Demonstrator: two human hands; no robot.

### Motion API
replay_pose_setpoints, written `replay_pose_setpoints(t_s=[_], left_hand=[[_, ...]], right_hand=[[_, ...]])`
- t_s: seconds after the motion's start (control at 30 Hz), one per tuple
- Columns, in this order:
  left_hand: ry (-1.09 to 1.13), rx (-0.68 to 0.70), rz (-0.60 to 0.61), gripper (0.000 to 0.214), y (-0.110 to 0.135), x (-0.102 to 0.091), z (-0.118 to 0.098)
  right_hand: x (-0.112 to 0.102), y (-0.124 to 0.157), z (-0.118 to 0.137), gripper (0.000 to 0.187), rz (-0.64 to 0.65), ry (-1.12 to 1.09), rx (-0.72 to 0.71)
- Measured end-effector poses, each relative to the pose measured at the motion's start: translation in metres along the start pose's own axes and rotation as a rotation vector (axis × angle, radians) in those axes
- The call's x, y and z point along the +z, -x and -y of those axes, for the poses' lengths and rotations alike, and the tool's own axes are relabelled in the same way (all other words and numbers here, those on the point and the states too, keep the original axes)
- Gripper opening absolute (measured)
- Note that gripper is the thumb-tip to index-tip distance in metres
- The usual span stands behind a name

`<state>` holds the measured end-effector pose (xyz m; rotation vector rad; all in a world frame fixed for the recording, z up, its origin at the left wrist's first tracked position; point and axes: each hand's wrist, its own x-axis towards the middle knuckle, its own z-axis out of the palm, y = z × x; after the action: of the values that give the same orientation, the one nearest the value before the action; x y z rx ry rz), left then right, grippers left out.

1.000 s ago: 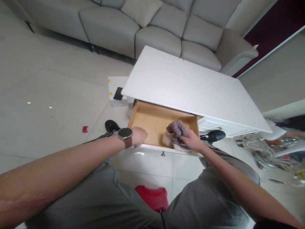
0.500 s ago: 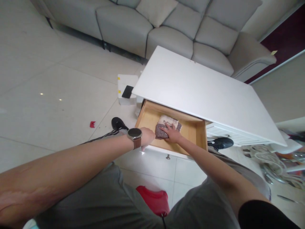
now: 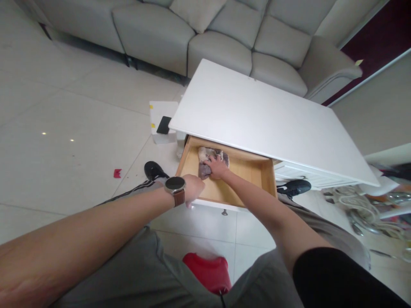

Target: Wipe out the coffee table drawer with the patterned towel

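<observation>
A wooden drawer [image 3: 245, 179] with a white front is pulled out of a white table [image 3: 257, 113]. Inside it, at the left, lies a bunched brown and cream cloth [image 3: 204, 170]. My right hand [image 3: 218, 167] presses down on this cloth, its fingers partly curled into the fabric. My left hand [image 3: 194, 188], below a wristwatch [image 3: 175, 184], is wrapped over the left end of the drawer's front edge; its fingertips are mostly hidden. A small metal knob [image 3: 224, 212] sticks out from the drawer front.
A grey sofa [image 3: 221, 49] stands behind the table. Left of the table is a white box [image 3: 157, 109] with a black phone-like object [image 3: 164, 125] on it. Red plastic [image 3: 208, 271] lies between my legs. Coiled hoses or cables [image 3: 349, 205] clutter the floor at right.
My right hand has slid the cloth leftward and back inside the drawer, and the cloth is more crumpled. My left hand keeps its place on the drawer edge. The view has shifted slightly.
</observation>
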<state>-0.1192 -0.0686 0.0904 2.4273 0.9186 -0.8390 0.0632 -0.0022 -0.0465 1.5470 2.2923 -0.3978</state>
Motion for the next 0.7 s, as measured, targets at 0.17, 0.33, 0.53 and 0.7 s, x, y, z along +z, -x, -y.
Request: replay_pose_setpoints(t_s=[0.17, 0.33, 0.53, 0.7], left_hand=[[0.017, -0.002, 0.004, 0.047, 0.002, -0.003, 0.000], [0.028, -0.016, -0.010, 0.048, 0.001, -0.002, 0.000], [0.003, -0.027, 0.005, 0.044, 0.005, -0.006, -0.002], [-0.024, -0.019, 0.044, 0.044, 0.008, -0.012, -0.006]], right_hand=[[0.026, 0.082, -0.106, 0.085, 0.083, 0.088, 0.298], [0.051, 0.142, -0.150, 0.080, 0.204, 0.124, 0.287], [0.069, 0.159, -0.127, 0.091, 0.416, 0.013, 0.016], [0.061, 0.162, -0.111, 0.078, 0.313, 0.044, -0.102]])
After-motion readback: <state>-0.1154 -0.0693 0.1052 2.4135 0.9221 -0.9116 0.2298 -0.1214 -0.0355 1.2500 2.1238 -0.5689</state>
